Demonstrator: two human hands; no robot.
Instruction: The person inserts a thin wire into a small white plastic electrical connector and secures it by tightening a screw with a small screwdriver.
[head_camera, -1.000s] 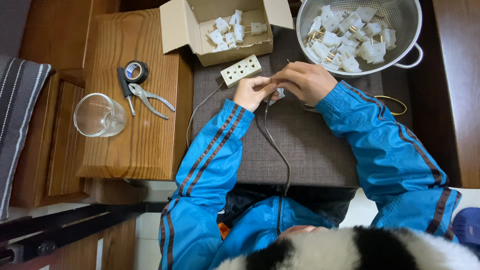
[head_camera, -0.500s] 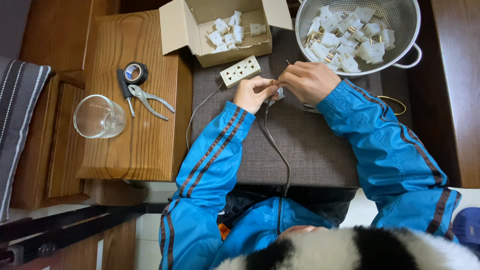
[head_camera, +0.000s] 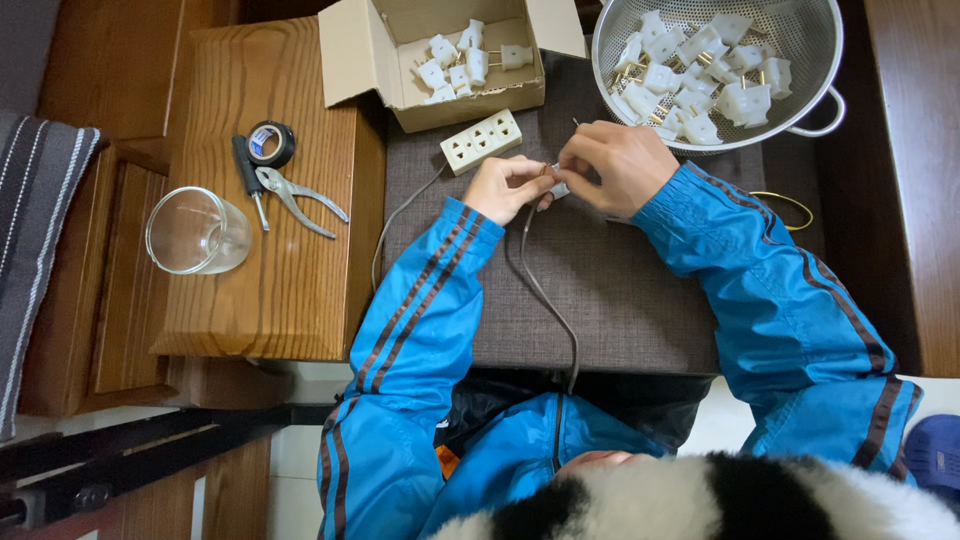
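Head view from above: a grey woven cushion surface (head_camera: 620, 290) is seen between two blue sleeves. A small plug piece (head_camera: 559, 188) at the end of a thin grey cable (head_camera: 548, 300) is pinched between both hands near the middle of the frame. The left hand (head_camera: 508, 186) is curled around the cable end, and the right hand (head_camera: 617, 165) is closed on the piece from three o'clock. Just beside the left hand, at eleven o'clock, a cream rectangular socket strip (head_camera: 484, 141) lies flat. At twelve o'clock an open cardboard box (head_camera: 365, 55) holds a few white plastic plugs (head_camera: 462, 62). At one o'clock a perforated metal colander (head_camera: 815, 50) is heaped with more white plugs. On the smooth wooden table (head_camera: 250, 280) at nine o'clock, a clear glass (head_camera: 196, 232), metal pliers (head_camera: 297, 199), a screwdriver (head_camera: 250, 180) and a black tape roll (head_camera: 270, 143) are laid.
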